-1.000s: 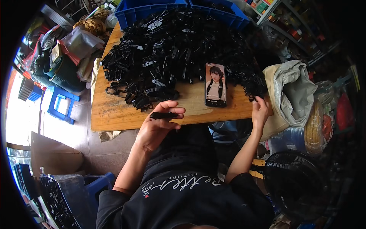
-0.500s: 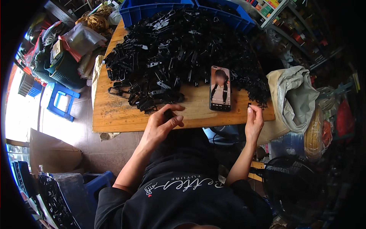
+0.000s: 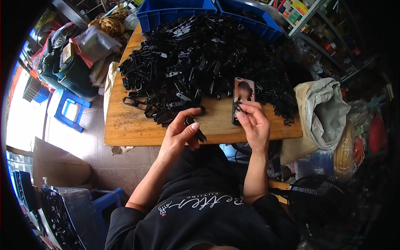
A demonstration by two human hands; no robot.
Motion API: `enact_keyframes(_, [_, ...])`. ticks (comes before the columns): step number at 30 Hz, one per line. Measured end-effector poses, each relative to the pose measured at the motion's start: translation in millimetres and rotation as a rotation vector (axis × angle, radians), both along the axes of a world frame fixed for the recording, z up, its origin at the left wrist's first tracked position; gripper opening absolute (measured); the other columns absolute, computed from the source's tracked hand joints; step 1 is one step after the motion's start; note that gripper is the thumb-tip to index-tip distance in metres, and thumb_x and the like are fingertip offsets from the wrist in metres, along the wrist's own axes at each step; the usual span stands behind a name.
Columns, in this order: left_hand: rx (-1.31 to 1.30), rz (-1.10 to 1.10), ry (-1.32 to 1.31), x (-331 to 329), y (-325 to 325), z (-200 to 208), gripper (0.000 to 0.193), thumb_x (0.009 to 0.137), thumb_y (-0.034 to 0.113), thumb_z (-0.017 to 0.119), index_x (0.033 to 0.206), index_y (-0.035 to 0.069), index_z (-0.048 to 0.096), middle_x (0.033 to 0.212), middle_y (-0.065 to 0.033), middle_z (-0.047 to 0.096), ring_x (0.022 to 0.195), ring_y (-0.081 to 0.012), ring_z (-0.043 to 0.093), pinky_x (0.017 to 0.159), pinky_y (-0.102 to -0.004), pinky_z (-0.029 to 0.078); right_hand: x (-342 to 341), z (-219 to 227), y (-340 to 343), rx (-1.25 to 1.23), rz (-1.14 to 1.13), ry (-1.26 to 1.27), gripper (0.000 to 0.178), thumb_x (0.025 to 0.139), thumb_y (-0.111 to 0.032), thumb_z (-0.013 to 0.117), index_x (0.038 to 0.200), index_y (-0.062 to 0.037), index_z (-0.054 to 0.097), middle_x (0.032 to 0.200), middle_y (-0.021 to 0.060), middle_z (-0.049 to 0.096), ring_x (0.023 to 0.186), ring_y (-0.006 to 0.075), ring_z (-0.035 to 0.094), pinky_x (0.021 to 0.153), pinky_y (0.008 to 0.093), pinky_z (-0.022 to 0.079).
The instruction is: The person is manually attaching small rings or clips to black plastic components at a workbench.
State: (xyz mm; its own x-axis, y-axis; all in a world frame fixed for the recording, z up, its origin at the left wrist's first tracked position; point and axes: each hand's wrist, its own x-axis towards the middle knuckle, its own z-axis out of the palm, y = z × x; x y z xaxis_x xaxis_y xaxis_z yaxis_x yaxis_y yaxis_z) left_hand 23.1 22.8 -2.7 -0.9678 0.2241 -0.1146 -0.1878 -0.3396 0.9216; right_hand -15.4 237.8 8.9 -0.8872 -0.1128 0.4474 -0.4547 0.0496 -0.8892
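Black plastic clip (image 3: 197, 130) sat pinched in my left hand (image 3: 180, 134) near the table edge, my right hand (image 3: 254, 123) gripped another small black piece (image 3: 237, 109) beside the phone (image 3: 243, 100); I judged them light, stiff, best held mid-body.

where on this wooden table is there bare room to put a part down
Bare wood runs along the table's near left corner, between the black clip pile and the front edge, left of the left hand. A narrower strip lies right of the phone. The far half is crowded.
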Motion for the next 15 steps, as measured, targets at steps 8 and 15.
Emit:
enact_keyframes(8, [-0.093, 0.003, 0.044, 8.0, 27.4, -13.8, 0.018, 0.084, 0.020, 0.064, 0.085, 0.005, 0.054, 0.065, -0.0006, 0.055, 0.056, -0.0071, 0.053, 0.051, -0.0201, 0.043, 13.8, 71.7, 10.6, 0.443, 0.163, 0.442, 0.023, 0.075, -0.008, 0.070, 0.092, 0.0056, 0.061, 0.098, 0.0121, 0.059, 0.080, 0.0134, 0.057, 0.069, 0.0207, 0.047])
enact_keyframes(15, [0.117, -0.071, -0.058, 29.0, 42.2, -20.4, 0.023, 0.090, 0.015, 0.051, 0.107, 0.001, 0.055, 0.100, -0.0094, 0.060, 0.074, -0.0157, 0.061, 0.065, -0.0250, 0.050, 63.8, 42.9, 65.4, 0.085, -0.062, 0.073, 0.018, 0.083, -0.006, 0.062, 0.095, 0.0067, 0.059, 0.102, 0.0104, 0.055, 0.078, 0.0119, 0.058, 0.073, 0.0224, 0.048])
